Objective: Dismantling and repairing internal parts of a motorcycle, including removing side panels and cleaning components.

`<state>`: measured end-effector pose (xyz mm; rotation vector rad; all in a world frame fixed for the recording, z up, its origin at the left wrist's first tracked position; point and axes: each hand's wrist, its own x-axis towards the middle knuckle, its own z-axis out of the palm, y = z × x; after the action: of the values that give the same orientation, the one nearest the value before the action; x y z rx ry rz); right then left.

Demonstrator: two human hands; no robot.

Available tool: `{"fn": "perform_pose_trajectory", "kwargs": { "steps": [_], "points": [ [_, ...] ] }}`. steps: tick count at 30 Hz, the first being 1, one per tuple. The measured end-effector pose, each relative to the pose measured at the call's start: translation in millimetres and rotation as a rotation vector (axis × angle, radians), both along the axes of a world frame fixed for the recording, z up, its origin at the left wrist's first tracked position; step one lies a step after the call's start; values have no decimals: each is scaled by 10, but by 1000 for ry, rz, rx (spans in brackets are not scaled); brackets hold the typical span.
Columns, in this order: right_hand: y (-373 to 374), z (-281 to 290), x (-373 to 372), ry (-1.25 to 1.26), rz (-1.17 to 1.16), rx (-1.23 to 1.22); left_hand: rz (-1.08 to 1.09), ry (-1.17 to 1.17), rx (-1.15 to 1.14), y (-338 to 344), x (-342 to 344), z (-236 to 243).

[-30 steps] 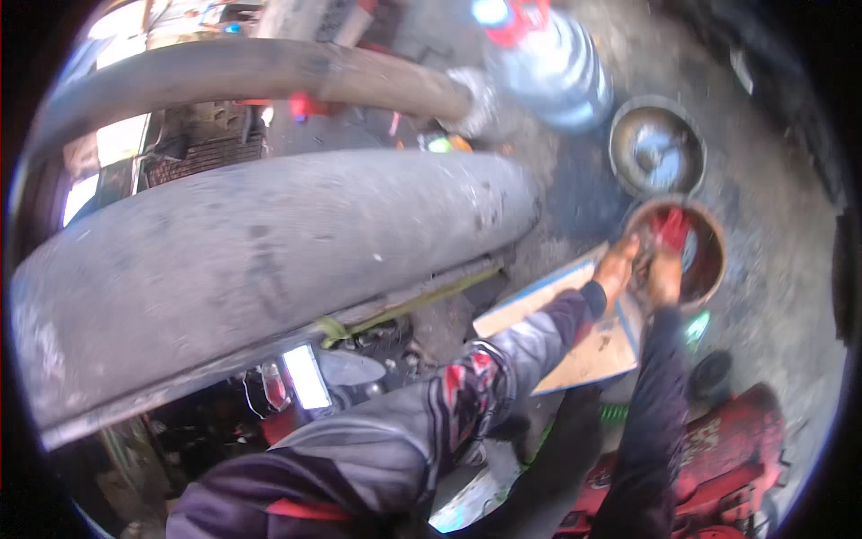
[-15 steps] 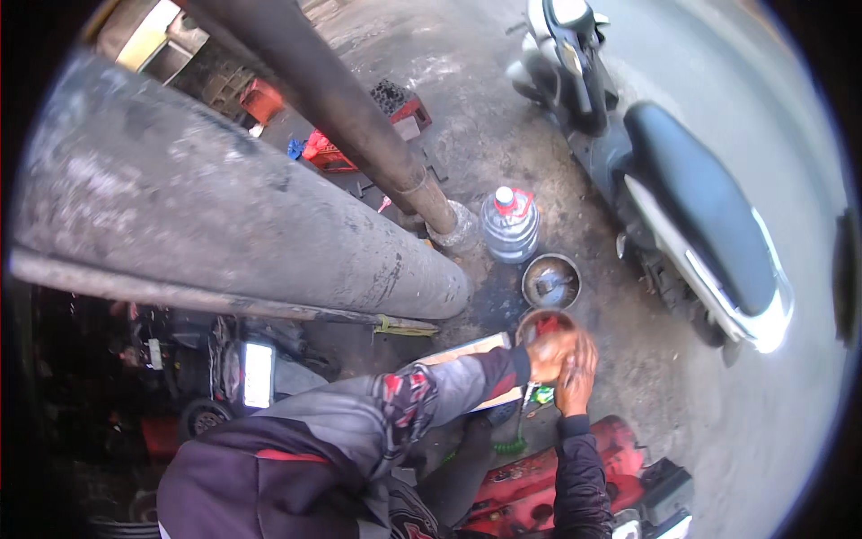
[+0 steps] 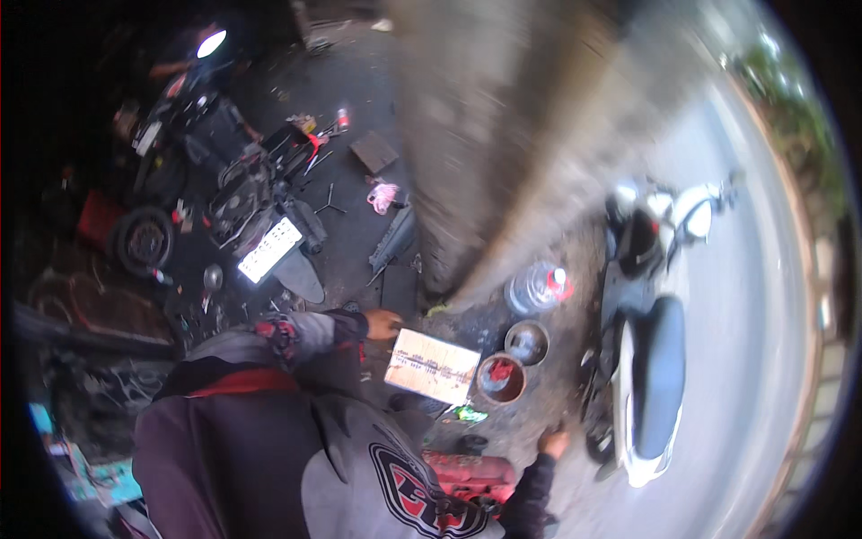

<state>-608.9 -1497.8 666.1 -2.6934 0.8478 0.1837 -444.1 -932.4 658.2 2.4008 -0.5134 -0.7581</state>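
Observation:
My left hand point(image 3: 383, 324) hangs beside the upper left corner of a pale cardboard box point(image 3: 433, 364), fingers loosely stretched, with nothing seen in them. Out to the right, low over the pavement, is my right hand point(image 3: 554, 441); its fingers are small and smeared, so their pose is unclear. Right of the box sits a brownish bowl point(image 3: 518, 393) with a red thing point(image 3: 500, 370) inside, perhaps a cloth. A grey metal bowl point(image 3: 540, 334) touches it on the far side. Beyond stands a clear water jug point(image 3: 530, 291). A green packet point(image 3: 469, 414) lies below the box.
A thick pillar point(image 3: 503, 153) rises ahead, blurred. On the right a white scooter point(image 3: 660, 377) stands at the roadside. A partly dismantled motorcycle point(image 3: 247, 193), a wheel point(image 3: 145, 238) and scattered tools lie at the left. A red machine point(image 3: 471, 472) is close below me.
My hands were together over the brownish bowl; now they are far apart, left hand by the box, right hand out to the right. The view has swung, bringing more of the left-hand floor in.

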Motion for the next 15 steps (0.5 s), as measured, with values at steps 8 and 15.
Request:
{"fn": "perform_pose_trajectory", "kwargs": {
  "steps": [8,15],
  "points": [
    [1441,-445,-229,622,295,130,380,-17,296,3187,-749,-932],
    [2452,-107,684,511,552,-82,-179,-66,476,4522,-1474,-893]
  ]
}}
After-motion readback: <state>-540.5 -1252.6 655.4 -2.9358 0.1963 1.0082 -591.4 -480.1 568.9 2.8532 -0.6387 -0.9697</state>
